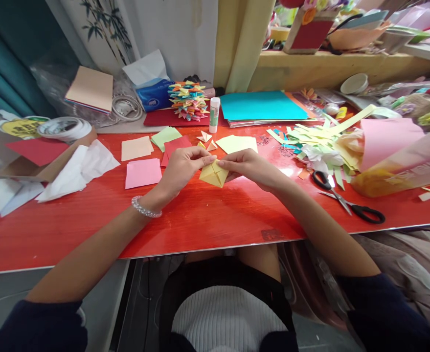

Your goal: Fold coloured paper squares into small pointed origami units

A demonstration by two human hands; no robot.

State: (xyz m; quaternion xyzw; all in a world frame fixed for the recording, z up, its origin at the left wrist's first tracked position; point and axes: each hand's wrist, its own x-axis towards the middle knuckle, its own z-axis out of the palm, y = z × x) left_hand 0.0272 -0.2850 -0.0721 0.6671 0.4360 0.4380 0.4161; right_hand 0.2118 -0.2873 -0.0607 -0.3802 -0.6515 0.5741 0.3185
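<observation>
Between both hands, just above the red table, is a yellow square of origami paper (212, 177) with crease lines and folded flaps meeting near its middle. My left hand (181, 166) pinches its upper left edge with thumb and finger. On the right edge, my right hand (249, 167) grips it with the thumb on top; its other fingers are partly hidden behind. Right behind the hands lie small folded paper pieces (211, 145), a red paper sheet (174, 146) and pale yellow sheets (238, 143).
Pink (143, 173) and peach paper squares (137, 148) lie left. A glue stick (214, 115) stands behind, beside a multicoloured folded-paper model (188, 101). Black-handled scissors (347, 200) and paper strips (321, 142) lie right. The red table's (200, 225) front edge is close to my body.
</observation>
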